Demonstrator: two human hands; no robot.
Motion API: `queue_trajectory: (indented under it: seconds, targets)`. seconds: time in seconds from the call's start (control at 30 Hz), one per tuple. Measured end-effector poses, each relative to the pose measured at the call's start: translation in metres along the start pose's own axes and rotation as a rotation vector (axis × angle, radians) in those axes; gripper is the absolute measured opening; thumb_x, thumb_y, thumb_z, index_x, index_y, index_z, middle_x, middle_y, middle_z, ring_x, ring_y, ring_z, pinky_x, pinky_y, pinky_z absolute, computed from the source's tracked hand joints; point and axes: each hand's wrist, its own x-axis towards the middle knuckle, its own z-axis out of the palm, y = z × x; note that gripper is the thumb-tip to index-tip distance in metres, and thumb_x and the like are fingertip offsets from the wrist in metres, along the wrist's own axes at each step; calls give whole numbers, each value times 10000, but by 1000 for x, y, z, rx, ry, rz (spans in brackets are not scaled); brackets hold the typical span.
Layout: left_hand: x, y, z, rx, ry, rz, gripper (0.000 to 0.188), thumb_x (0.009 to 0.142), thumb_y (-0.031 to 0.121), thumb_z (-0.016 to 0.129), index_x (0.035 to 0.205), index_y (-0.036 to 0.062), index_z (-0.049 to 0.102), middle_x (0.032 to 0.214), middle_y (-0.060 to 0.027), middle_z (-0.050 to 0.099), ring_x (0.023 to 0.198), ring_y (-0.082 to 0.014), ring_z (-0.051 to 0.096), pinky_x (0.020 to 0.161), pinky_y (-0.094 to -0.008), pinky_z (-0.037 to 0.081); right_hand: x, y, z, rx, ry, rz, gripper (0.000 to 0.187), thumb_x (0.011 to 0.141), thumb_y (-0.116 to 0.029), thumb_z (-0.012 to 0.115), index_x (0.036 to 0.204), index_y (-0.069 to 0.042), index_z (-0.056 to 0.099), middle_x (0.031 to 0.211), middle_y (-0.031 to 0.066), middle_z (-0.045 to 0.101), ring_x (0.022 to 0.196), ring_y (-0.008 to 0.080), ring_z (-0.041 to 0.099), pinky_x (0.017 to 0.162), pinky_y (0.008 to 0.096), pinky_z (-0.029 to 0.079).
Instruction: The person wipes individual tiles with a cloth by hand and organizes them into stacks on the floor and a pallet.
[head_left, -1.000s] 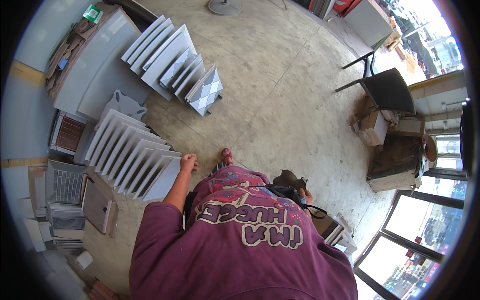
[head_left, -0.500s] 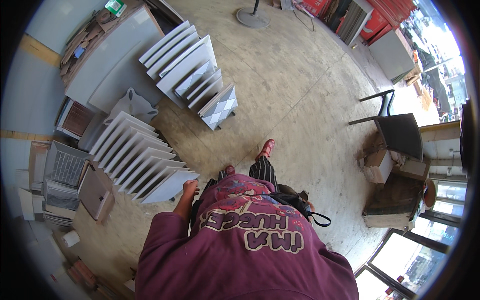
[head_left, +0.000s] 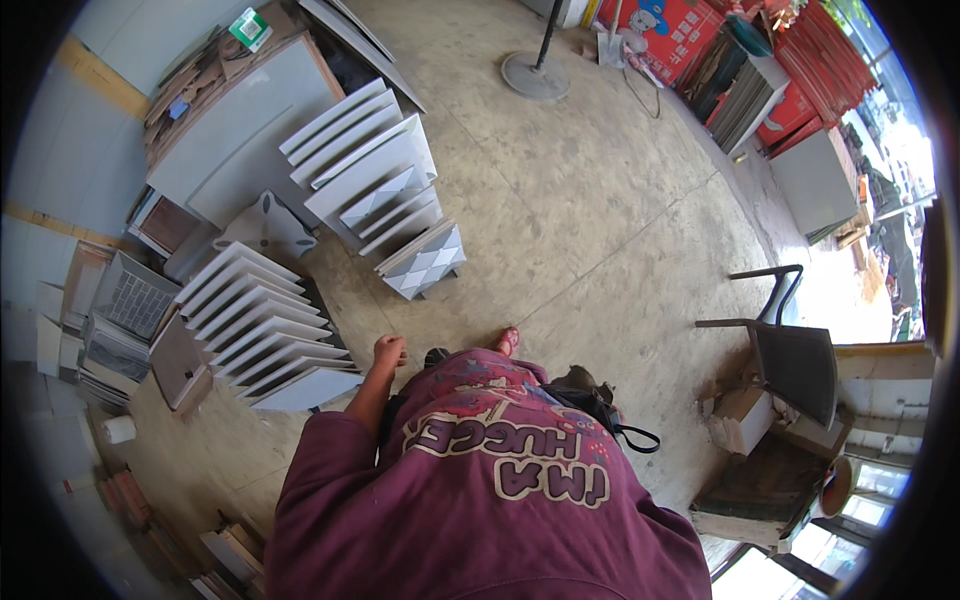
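Note:
My left hand [head_left: 391, 350] hangs in front of my body with its fingers curled in, and nothing shows in it. It is nearest to a floor rack of pale tiles [head_left: 262, 330] on the left, apart from it. A second rack of tiles [head_left: 375, 190] stands farther ahead, its front tile [head_left: 428, 262] patterned in grey and white diamonds. My right hand is not visible. At my right side hangs a dark bag [head_left: 588, 402] with a black loop strap [head_left: 640, 438].
A dark chair [head_left: 795, 370] stands at the right beside cardboard boxes [head_left: 742, 420]. Ahead is a round metal stand base [head_left: 536, 76]. Stacked panels [head_left: 745, 105] and red boxes [head_left: 665, 35] lie far right. Framed tile samples [head_left: 130, 295] lean along the left wall.
I have moved forward across the floor, and the near tile rack now lies farther to the left of my left hand. That hand has swung slightly up and stays curled.

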Motion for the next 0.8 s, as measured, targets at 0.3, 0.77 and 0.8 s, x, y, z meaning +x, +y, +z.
queue_trajectory:
  seconds: [0.3, 0.77, 0.8]
  targets:
    - [-22, 31, 84, 110, 59, 79, 234, 784, 233, 612, 950, 68, 599, 768, -44, 596, 564, -154, 590, 458, -278, 478, 72, -106, -18, -99, -70, -87, 289, 803, -261, 644, 724, 15, 612, 585, 10, 557, 538, 76, 456, 479, 291, 375]
    - [11, 49, 111, -27, 145, -122, 226, 759, 223, 606, 914, 60, 584, 761, -63, 570, 574, -195, 587, 479, -343, 485, 197, -127, 10, -323, -85, -107, 354, 796, -285, 655, 618, 5, 559, 518, -3, 483, 520, 66, 389, 455, 300, 322]
    - [17, 58, 122, -58, 136, -99, 225, 759, 222, 608, 914, 61, 581, 763, -61, 568, 573, -194, 585, 476, -337, 482, 206, -138, 12, -317, -90, -113, 355, 796, -285, 656, 615, 4, 558, 517, -5, 479, 520, 66, 387, 454, 301, 319]
